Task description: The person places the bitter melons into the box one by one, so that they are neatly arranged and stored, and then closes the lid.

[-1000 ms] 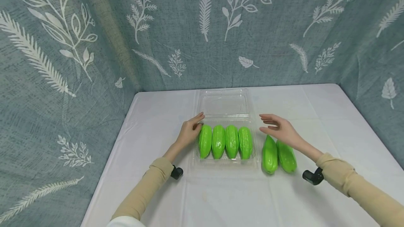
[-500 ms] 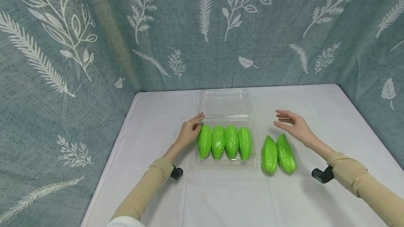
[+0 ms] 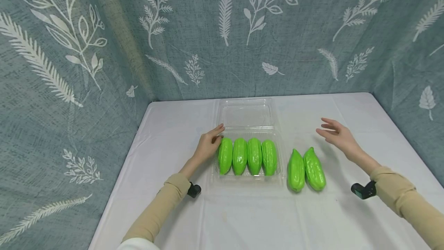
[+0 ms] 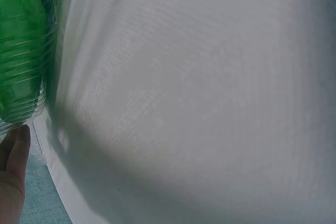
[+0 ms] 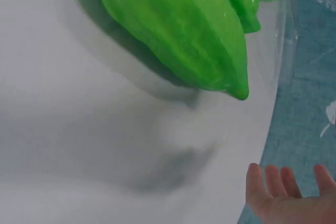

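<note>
Extended fingers of the left hand (image 3: 207, 144) touch the clear clamshell (image 3: 247, 114), four bitter melons (image 3: 240, 156) just right of them. The right hand (image 3: 340, 137), fingers loosely apart, has two loose melons (image 3: 296, 171) to their left.

Nearer loose gourd (image 5: 176, 30) cropped by right-wrist view's top, boxed gourd (image 4: 18, 51) by left-wrist view's left edge
</note>
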`<state>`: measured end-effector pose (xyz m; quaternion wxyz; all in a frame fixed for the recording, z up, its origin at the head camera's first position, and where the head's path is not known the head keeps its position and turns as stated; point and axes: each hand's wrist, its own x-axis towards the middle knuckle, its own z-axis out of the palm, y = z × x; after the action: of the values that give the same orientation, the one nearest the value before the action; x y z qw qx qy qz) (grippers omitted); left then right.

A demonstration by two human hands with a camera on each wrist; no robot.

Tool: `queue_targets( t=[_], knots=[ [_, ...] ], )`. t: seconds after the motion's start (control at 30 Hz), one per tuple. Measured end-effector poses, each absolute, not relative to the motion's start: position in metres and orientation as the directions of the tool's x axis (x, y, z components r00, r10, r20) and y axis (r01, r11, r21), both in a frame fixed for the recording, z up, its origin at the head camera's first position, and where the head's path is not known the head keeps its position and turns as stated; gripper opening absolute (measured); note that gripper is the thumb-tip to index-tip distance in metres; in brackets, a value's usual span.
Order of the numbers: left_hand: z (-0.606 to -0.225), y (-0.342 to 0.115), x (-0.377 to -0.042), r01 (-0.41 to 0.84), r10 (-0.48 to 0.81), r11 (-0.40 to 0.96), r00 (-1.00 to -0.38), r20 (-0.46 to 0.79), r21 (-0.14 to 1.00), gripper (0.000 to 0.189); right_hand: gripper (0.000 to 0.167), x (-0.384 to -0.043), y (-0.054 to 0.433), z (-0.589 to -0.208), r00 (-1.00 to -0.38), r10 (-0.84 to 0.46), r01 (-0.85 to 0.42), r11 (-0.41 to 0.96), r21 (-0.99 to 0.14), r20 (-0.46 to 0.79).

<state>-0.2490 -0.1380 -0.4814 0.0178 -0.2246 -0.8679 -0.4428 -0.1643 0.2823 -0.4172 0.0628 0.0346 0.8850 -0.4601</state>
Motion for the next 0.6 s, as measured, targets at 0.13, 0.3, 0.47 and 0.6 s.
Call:
queue_targets(
  t=[0.13, 0.3, 0.47, 0.6],
  knots=[
    [-0.482, -0.138, -0.25, 0.399, 0.374, 0.512, -0.901, 0.221, 0.761, 0.039, 0.075, -0.164, 0.288, -0.418, -0.986, 0.034, 0.155, 0.565, -0.81, -0.166],
    [-0.482, -0.138, -0.249, 0.397, 0.376, 0.512, -0.901, 0.217, 0.762, 0.039, 0.077, -0.164, 0.292, -0.422, -0.979, 0.035, 0.188, 0.549, -0.815, -0.202],
    [-0.482, -0.138, -0.249, 0.401, 0.375, 0.51, -0.9, 0.222, 0.761, 0.038, 0.077, -0.165, 0.293, -0.427, -0.971, -0.002, 0.201, 0.543, -0.815, -0.241],
    [-0.482, -0.138, -0.25, 0.398, 0.374, 0.511, -0.901, 0.22, 0.762, 0.038, 0.077, -0.166, 0.291, -0.43, -0.961, -0.036, 0.21, 0.55, -0.808, -0.274]
  ],
)
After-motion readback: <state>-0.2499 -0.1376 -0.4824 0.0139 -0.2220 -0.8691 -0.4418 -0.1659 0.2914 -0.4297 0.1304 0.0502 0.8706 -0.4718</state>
